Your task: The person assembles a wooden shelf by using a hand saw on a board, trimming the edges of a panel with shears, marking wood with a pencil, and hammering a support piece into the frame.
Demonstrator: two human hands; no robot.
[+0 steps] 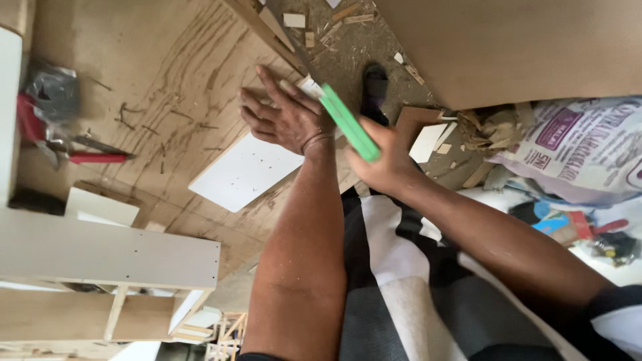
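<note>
My left hand (284, 117) lies flat, fingers spread, pressing on a small white board (244, 172) that rests on a large brown wooden sheet (154, 80). My right hand (380, 160) grips the green handle of a tool (348, 122) that points up and left towards the left hand. The tool's working end is hidden behind the left hand's fingers, at the sheet's edge. Both forearms cross the middle of the view.
Red-handled pliers (73, 150) lie at the left on the sheet. A white shelf-like panel assembly (107, 254) stands at lower left. Wood scraps (334, 23) litter the floor above. A printed sack (582, 144) and small tools (568, 224) lie at right. Another brown board (508, 47) fills the upper right.
</note>
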